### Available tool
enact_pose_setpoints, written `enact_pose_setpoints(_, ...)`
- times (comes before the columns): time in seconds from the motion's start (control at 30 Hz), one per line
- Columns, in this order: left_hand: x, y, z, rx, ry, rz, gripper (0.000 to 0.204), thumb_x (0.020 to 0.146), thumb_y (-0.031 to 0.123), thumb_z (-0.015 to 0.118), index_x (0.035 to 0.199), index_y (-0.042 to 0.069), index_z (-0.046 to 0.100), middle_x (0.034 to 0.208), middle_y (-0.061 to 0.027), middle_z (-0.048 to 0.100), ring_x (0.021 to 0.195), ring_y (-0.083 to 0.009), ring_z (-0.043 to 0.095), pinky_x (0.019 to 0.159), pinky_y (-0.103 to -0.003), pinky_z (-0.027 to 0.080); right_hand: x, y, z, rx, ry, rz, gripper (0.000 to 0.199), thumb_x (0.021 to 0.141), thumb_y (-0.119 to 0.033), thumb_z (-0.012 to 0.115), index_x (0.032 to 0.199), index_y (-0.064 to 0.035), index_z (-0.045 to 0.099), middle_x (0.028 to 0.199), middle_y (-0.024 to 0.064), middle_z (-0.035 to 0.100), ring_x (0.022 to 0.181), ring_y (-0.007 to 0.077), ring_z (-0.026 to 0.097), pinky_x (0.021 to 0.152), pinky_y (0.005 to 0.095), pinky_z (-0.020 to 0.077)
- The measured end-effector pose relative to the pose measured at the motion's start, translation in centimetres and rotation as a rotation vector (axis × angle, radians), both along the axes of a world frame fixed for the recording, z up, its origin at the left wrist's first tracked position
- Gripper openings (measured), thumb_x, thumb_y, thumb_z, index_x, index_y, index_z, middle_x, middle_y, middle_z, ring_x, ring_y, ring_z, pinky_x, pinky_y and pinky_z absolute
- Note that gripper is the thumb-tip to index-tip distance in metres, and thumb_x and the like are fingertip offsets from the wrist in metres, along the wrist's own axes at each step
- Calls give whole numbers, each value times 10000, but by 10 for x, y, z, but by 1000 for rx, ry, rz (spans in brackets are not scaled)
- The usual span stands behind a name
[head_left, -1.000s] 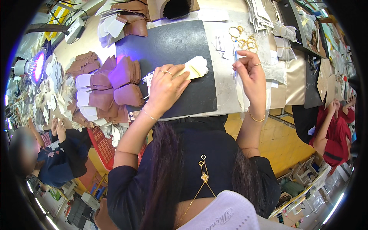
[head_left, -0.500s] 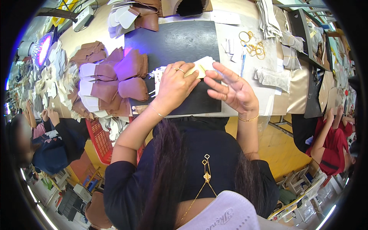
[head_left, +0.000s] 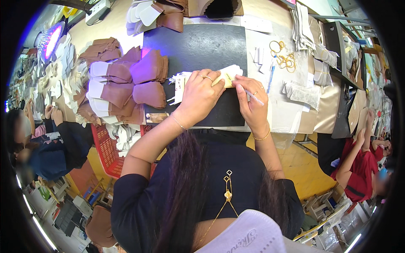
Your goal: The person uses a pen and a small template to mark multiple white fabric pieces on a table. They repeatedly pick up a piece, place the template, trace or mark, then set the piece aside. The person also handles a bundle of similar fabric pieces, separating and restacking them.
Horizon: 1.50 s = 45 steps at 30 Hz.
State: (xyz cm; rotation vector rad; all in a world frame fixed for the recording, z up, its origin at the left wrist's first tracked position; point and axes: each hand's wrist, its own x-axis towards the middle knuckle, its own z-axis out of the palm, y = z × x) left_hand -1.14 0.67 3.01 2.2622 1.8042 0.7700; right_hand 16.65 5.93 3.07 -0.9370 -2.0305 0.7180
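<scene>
presses left hand (head_left: pixel 196 98) palm-down over white stack (head_left: pixel 233 70) on black mat (head_left: pixel 198 40), under yellow slip (head_left: pixel 229 80); cannot tell the closing of that grip. pinches slim pale stick (head_left: pixel 256 98) in a narrow right-hand (head_left: pixel 253 110) grip, right of slip. leaves brown pieces (head_left: pixel 149 95) left on counter (head_left: pixel 112 30), blue pen (head_left: pixel 271 77) far right.

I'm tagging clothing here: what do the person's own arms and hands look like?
The black sleeves are short. Gold-coloured rings show on the left hand and right hand, both gloveless. A thin bracelet circles the left wrist, a thicker gold-coloured chain the right.
</scene>
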Motion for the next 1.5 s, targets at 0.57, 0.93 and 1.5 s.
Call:
enact_pose_setpoints(0.57,-5,2,-4,12,-23,-11,213,805,173,786,996,86,749,1091,-74,697,1011,-257,634,858,-397,482,30,-3,12,42,-106,43,85,970,-90,627,965,-35,691,895,96,700,894,276,667,846,398,493)
enact_pose_setpoints(0.93,-22,18,5,-270,-472,116,319,788,107,827,1077,40,711,1079,-99,695,986,-243,680,891,-340,533,8,-9,-18,-209,329,-74,173,1048,-137,541,1145,-22,626,1063,150,641,979,284,639,843,372,527)
enact_pose_setpoints(1.5,-55,91,55,-3,-99,68,270,827,235,800,1032,68,741,1069,-119,686,947,-313,676,838,-396,540,12,-7,-25,135,-47,-52,197,977,-131,625,1171,-101,627,1090,68,681,974,235,629,920,404,396)
